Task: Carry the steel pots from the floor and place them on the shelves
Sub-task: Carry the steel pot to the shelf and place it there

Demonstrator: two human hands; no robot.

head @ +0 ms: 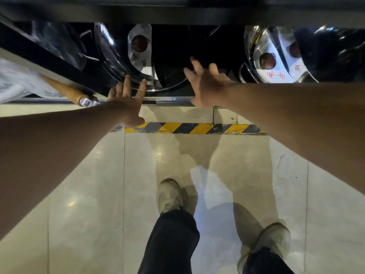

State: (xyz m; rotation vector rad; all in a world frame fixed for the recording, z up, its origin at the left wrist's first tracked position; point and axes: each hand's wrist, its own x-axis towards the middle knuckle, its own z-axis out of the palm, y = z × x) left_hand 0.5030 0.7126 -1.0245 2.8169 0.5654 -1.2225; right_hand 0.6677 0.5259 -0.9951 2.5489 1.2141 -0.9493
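Observation:
A large steel pot [138,62] with a paper label stands on the dark lower shelf [169,98], just past its front edge. My left hand [126,101] is spread open at the pot's near left side, fingertips touching or almost touching its rim. My right hand [205,84] is open at the pot's right side, fingers apart, holding nothing. More steel pots [276,56] with red-lettered labels stand to the right on the same shelf. The upper shelf's underside hides the pots' tops.
A black and yellow hazard strip [193,128] runs along the tiled floor before the shelf. A wooden handle [67,89] and plastic-wrapped goods [17,84] lie at the left. My feet [169,196] stand on the pale tiles below.

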